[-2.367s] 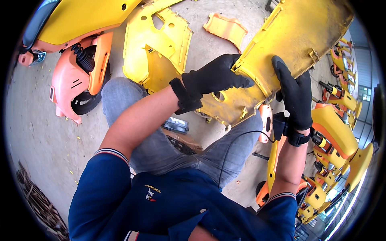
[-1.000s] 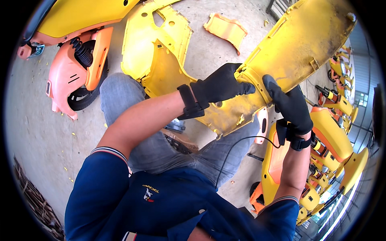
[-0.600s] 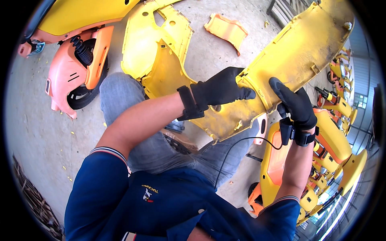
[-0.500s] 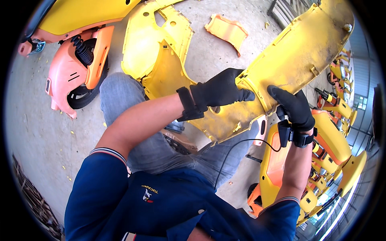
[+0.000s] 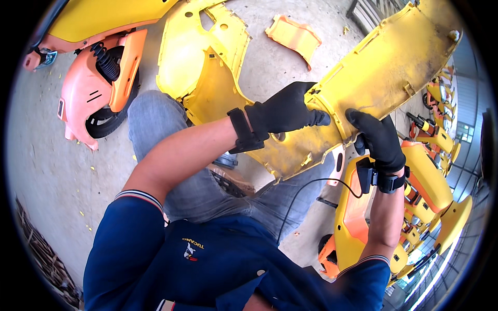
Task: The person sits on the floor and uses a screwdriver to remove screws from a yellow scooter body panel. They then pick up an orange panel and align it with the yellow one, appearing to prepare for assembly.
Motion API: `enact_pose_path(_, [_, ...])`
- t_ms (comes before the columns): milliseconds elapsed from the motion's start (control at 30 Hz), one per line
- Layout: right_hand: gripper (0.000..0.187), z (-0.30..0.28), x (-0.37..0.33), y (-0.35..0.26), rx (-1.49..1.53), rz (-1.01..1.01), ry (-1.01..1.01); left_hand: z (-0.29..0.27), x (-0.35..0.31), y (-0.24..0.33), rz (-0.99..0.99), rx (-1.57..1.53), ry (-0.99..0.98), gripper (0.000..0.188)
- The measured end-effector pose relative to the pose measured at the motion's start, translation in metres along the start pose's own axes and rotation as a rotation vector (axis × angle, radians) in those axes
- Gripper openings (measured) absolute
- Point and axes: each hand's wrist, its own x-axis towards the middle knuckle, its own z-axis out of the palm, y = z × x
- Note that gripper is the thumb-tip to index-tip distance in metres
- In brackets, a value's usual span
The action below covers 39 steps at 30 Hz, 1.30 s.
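A large yellow plastic scooter body panel (image 5: pixel 381 70), smudged with dark dirt on its inner face, slants from above my lap to the upper right. My left hand (image 5: pixel 290 110), in a black glove, grips it beside the raised seam, thumb over the inner face. On the seam's other side my right hand (image 5: pixel 381 140), also gloved in black, holds the panel's near edge with its thumb on top. The fingers behind the panel are hidden. To the left, a wide curved yellow panel section (image 5: pixel 212 88) meets the part in my hands; whether they are joined, I cannot tell.
An orange plastic piece (image 5: pixel 294 39) lies on the concrete floor ahead. At the left stands a scooter with a pink-orange fender (image 5: pixel 85 98) around its wheel. Several yellow-and-orange scooters (image 5: pixel 428 173) line the right side. A black cable (image 5: pixel 306 187) runs from my right wrist.
The panel has shifted very slightly, its far end a little to the right. Both hands keep their hold in almost the same places.
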Motion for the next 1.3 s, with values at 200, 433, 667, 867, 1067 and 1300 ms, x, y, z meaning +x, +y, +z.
enact_pose_path(200, [0.023, 0.005, -0.005, 0.000, 0.006, 0.004, 0.018, -0.002, 0.004, -0.003, -0.001, -0.001, -0.075, 0.039])
enact_pose_path(433, [0.024, 0.008, 0.000, 0.006, -0.032, -0.020, 0.058, -0.004, 0.007, 0.005, -0.131, 0.049, -0.077, 0.041])
enact_pose_path(667, [0.025, 0.002, 0.006, 0.007, -0.054, -0.023, 0.051, -0.011, 0.011, -0.002, -0.091, -0.104, -0.165, 0.059])
enact_pose_path(867, [0.026, -0.001, 0.008, 0.009, -0.060, -0.021, 0.048, -0.003, 0.013, 0.004, 0.087, -0.314, -0.039, 0.059])
enact_pose_path(1067, [0.028, -0.006, 0.009, 0.003, -0.096, -0.036, 0.012, -0.010, 0.014, 0.012, -0.102, 0.089, -0.045, 0.032])
enact_pose_path(1300, [0.029, -0.003, 0.010, -0.005, -0.181, -0.053, 0.013, -0.009, 0.014, 0.015, -0.120, 0.109, 0.006, 0.032])
